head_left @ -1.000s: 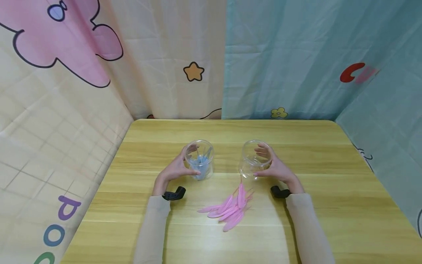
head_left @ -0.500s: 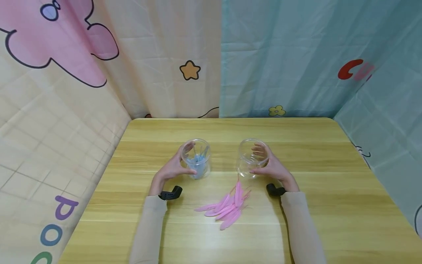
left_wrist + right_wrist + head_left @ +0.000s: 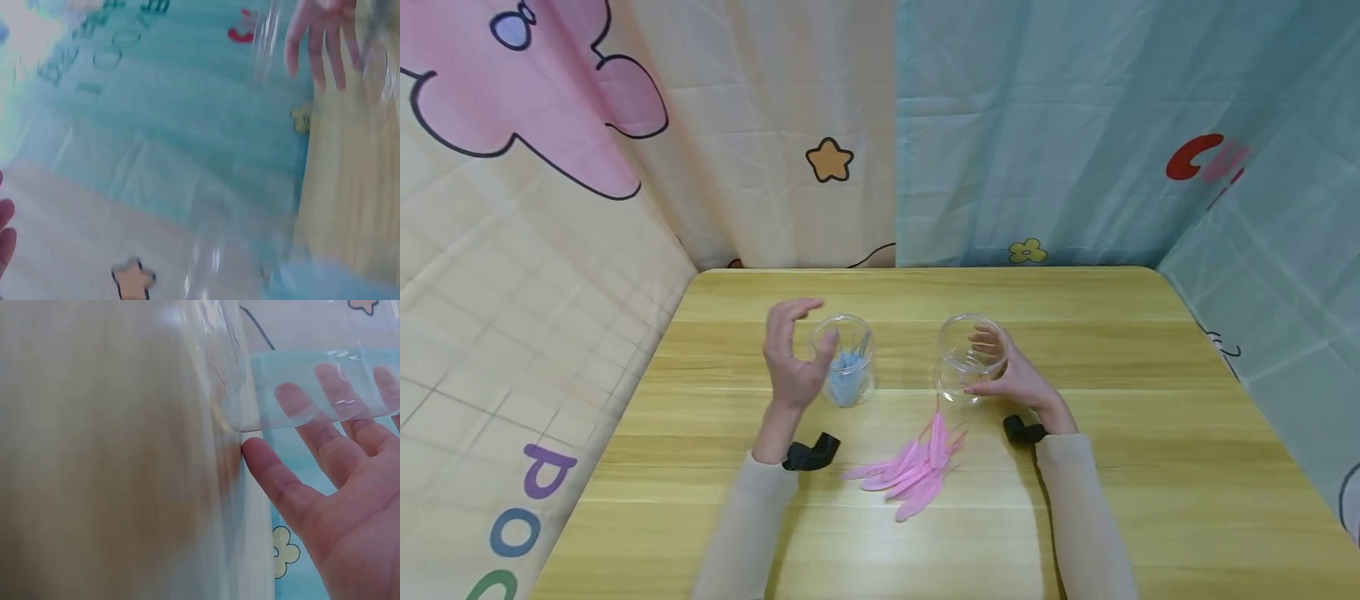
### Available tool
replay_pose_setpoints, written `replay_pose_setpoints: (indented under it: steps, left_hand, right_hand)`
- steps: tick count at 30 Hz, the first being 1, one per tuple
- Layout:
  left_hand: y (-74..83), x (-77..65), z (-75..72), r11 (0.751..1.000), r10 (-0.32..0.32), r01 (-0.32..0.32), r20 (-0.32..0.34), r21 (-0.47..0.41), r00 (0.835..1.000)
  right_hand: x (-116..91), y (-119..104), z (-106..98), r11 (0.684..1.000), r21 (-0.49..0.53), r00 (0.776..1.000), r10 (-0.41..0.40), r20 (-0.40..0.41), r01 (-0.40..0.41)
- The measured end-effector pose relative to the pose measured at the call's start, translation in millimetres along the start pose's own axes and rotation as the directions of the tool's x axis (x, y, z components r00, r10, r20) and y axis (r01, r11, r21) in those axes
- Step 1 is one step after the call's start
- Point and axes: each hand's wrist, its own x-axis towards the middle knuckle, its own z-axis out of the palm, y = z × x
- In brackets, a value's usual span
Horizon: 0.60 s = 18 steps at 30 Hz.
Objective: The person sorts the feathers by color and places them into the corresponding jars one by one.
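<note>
A clear glass cup with blue feathers [image 3: 847, 379] standing in it is on the table, left of the middle. My left hand [image 3: 795, 358] is raised beside this cup, fingers loosely bent and thumb apart, holding nothing; the thumb overlaps the rim in the head view. To the right, my right hand [image 3: 1021, 379] holds a second clear glass cup [image 3: 953, 367], thumb in front and fingers round the far side. Those fingers [image 3: 328, 434] show through the glass in the right wrist view. Nothing shows inside this second cup.
Pink feathers [image 3: 917, 471] lie in a loose fan on the wooden table [image 3: 1075, 517], nearer me than the cups. A printed curtain [image 3: 760, 167] hangs behind the table's far edge and at both sides.
My left hand has let go of the cup with the blue feathers and risen up and left of it. My right hand still holds its cup; the pink feathers lie as before.
</note>
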Motion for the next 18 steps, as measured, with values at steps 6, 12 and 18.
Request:
replay_pose_setpoints:
  steps: [6, 12, 18]
  left_hand:
    - [32.8, -32.0, 58.4, 0.952, -0.235, 0.112, 0.447, 0.283, 0.863]
    - [18.8, -66.6, 92.0, 0.743, -0.660, 0.296, 0.586, 0.600, 0.470]
    - [3.0, -79.8, 106.0, 0.661, -0.742, 0.254, 0.566, 0.706, 0.358]
  right_hand:
    - [0.8, 0.6, -0.3, 1.000, -0.015, 1.000, -0.005, -0.006, 0.005]
    - [1.2, 2.7, 0.5, 1.000, -0.006, 1.000, -0.002, 0.002, 0.002]
    - [-0.1, 1.7, -0.9, 1.000, -0.012, 1.000, -0.003, 0.011, 0.003]
